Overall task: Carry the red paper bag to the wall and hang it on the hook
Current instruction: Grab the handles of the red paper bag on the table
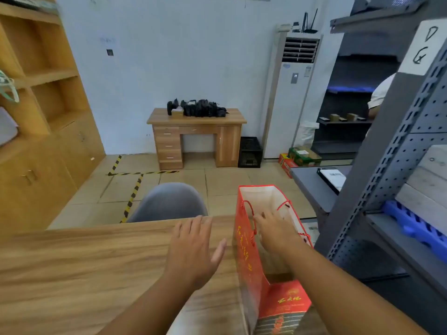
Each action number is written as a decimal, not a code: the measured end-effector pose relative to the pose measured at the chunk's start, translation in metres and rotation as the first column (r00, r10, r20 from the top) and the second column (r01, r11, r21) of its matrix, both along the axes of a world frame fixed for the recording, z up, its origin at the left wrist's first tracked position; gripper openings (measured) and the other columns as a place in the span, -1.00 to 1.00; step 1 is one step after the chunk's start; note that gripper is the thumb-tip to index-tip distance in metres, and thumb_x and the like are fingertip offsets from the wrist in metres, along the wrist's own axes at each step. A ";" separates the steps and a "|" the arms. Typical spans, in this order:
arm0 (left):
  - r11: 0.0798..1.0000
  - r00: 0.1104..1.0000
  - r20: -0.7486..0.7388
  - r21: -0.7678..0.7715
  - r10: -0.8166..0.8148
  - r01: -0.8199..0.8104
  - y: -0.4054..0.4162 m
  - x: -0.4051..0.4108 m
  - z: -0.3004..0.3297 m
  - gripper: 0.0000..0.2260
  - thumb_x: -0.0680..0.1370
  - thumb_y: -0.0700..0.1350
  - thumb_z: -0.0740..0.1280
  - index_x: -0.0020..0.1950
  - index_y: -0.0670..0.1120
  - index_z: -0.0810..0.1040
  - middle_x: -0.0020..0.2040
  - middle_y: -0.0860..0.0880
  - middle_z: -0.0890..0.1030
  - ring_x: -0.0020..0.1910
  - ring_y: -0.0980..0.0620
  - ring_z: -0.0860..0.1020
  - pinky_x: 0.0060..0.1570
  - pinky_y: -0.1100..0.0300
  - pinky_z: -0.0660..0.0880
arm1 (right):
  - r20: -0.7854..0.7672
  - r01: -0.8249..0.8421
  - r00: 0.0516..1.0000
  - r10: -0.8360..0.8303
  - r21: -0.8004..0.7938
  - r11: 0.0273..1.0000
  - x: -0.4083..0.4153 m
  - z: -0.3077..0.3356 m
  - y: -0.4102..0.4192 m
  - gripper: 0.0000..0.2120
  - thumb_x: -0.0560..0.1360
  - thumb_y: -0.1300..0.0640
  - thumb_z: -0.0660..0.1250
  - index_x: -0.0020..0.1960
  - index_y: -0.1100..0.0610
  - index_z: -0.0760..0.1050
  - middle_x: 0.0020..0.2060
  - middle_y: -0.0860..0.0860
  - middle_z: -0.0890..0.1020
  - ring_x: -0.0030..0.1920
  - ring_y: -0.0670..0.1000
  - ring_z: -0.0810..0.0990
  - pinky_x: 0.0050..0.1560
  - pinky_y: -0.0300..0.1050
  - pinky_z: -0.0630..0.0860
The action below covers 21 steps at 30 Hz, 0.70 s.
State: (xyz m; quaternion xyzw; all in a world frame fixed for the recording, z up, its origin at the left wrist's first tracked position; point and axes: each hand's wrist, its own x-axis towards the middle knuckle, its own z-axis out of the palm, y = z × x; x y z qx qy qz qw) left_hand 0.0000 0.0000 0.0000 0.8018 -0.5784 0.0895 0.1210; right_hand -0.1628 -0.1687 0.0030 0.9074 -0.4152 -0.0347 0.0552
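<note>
The red paper bag [246, 257] stands upright on the right end of a wooden table [84, 267], its mouth open and its white inside showing. Red cord handles hang at both sides of the mouth. My right hand [275, 232] reaches over the open mouth with fingers spread, next to the left cord handle, and holds nothing. My left hand [193, 245] hovers flat over the table just left of the bag, fingers apart. No hook shows clearly on the white wall [181, 56].
A grey chair [167, 201] stands behind the table. A small wooden desk [197, 137] with black items sits against the far wall, beside a black crate [250, 152] and a standing air conditioner [287, 97]. Grey metal shelving [387, 180] rises at right, wooden cabinets [41, 117] at left.
</note>
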 end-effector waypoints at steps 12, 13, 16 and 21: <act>0.999 0.999 0.034 0.030 0.040 -0.041 -0.001 0.026 -0.037 -0.37 0.58 0.34 -0.04 0.44 -0.04 0.38 0.31 -0.05 0.54 0.28 -0.09 0.45 0.35 -0.10 0.32 | -0.185 0.112 0.980 -0.076 0.193 0.975 0.014 -0.047 -0.016 -0.38 0.44 -0.10 0.40 0.44 -0.13 0.27 0.30 0.06 0.35 0.36 0.17 0.30 0.26 0.38 0.35; 0.999 0.999 0.036 0.031 0.040 -0.042 -0.001 0.025 -0.038 -0.37 0.57 0.33 -0.04 0.43 -0.05 0.39 0.29 -0.06 0.55 0.26 -0.09 0.47 0.34 -0.10 0.33 | -0.184 0.126 0.979 -0.089 0.202 0.971 0.014 -0.049 -0.016 -0.39 0.45 -0.11 0.38 0.45 -0.12 0.28 0.30 0.06 0.35 0.36 0.17 0.31 0.24 0.37 0.35; 0.998 0.999 0.026 0.048 0.047 -0.048 -0.001 0.024 -0.039 -0.38 0.57 0.32 -0.01 0.41 -0.07 0.41 0.28 -0.07 0.56 0.25 -0.11 0.48 0.34 -0.12 0.33 | -0.139 0.147 0.983 -0.116 0.239 0.960 0.014 -0.049 -0.012 -0.41 0.47 -0.09 0.39 0.45 -0.07 0.31 0.32 0.07 0.38 0.36 0.17 0.36 0.21 0.27 0.44; 0.996 0.998 0.050 0.086 0.032 -0.036 -0.006 0.020 -0.034 -0.36 0.56 0.34 -0.04 0.38 -0.07 0.44 0.27 -0.10 0.56 0.24 -0.14 0.48 0.37 -0.17 0.31 | -0.109 0.146 0.986 -0.128 0.186 0.971 0.012 -0.010 0.000 -0.77 0.55 0.15 0.34 0.20 0.10 0.53 0.13 0.10 0.58 0.14 0.15 0.57 0.04 0.01 0.53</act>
